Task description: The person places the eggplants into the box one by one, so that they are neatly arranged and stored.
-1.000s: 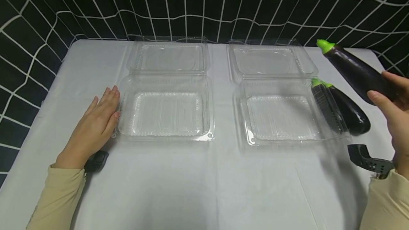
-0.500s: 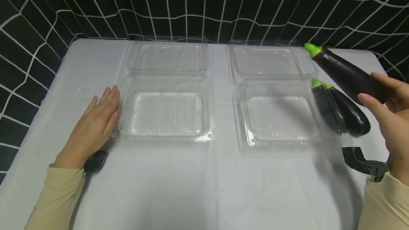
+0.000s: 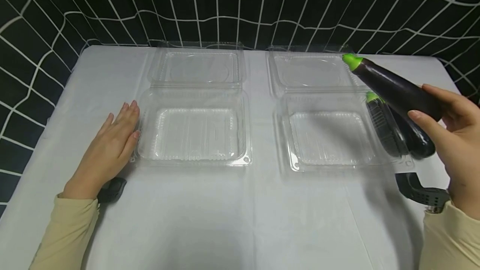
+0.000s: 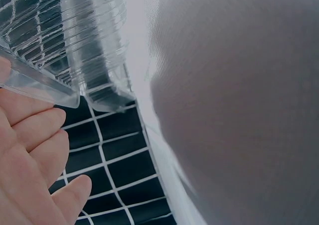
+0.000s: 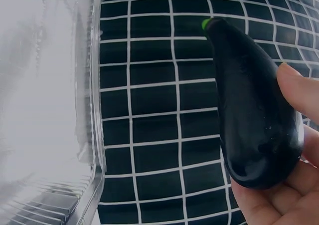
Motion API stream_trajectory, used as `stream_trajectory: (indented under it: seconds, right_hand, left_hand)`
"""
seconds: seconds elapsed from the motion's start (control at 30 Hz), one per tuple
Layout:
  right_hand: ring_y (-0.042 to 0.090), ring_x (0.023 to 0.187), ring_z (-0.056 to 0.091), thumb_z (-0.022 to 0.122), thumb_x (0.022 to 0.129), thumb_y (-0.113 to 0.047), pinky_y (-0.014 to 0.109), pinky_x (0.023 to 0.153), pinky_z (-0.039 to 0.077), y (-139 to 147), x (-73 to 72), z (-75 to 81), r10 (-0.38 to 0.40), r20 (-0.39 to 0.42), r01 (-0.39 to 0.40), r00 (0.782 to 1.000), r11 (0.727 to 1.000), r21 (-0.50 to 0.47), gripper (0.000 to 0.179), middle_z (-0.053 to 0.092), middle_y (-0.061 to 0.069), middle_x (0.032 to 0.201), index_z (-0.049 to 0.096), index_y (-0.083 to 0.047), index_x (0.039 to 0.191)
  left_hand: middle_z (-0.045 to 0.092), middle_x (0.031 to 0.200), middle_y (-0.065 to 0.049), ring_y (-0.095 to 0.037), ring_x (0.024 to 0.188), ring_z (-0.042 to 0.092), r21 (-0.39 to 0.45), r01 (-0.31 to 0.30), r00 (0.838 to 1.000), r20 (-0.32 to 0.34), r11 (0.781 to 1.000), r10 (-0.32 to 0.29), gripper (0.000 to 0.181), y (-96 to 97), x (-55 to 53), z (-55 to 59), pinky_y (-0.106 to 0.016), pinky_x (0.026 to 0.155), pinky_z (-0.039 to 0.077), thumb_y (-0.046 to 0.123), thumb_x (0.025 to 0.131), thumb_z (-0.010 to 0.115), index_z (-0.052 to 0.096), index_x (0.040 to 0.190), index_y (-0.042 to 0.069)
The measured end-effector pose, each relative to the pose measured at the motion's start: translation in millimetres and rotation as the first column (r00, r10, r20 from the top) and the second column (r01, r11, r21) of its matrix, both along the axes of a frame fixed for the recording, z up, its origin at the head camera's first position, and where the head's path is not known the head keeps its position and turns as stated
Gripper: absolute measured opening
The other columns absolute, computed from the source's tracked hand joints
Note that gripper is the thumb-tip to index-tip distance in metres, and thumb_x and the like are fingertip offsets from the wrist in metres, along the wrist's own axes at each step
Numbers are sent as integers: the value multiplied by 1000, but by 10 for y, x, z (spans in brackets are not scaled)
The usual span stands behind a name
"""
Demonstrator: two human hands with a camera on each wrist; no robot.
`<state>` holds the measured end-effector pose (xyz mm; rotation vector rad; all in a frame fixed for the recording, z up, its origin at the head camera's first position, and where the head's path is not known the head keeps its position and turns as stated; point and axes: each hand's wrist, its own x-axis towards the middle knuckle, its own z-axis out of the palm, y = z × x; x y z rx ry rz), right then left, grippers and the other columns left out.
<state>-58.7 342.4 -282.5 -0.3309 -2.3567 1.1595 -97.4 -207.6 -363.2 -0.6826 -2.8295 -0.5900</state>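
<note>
On cloth (image 3: 210, 220), two containers (image 3: 195, 134) (image 3: 326, 138), eggplant (image 3: 414, 137), right grip (image 3: 459, 145) holding second eggplant (image 3: 393, 86), left grip (image 3: 105, 149) straight-fingered

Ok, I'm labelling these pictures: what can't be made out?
Head view: part of the lying eggplant, behind the held eggplant.
Left wrist view: part of the left hand, cut off by the left edge.
Right wrist view: part of the right hand, cut off by the right edge.
</note>
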Motion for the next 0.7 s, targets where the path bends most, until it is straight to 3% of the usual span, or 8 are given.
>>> stream_trajectory:
  seconds: [0.37, 0.7]
  right_hand:
    - [6, 101, 54, 65, 83, 10, 17, 99, 38, -36, -6, -2, 55, -17, -54, 998, 998, 26, 48, 61, -4, 115, 61, -10, 126]
    - [4, 99, 54, 66, 81, 12, 13, 94, 41, -106, 25, 11, 119, -25, -116, 993, 988, 101, 49, 59, -13, 114, 59, -4, 127]
  left_hand:
    - [29, 148, -19, -30, 139, 24, 0, 4, 1000, 5, 1000, -4, 53, -10, -7, -3, -44, 115, 11, 16, 99, 46, 30, 143, -7]
    - [30, 148, -19, -30, 139, 25, 9, 5, 1000, 2, 1000, -5, 52, -6, -4, -12, -46, 115, 12, 19, 100, 44, 31, 143, -7]
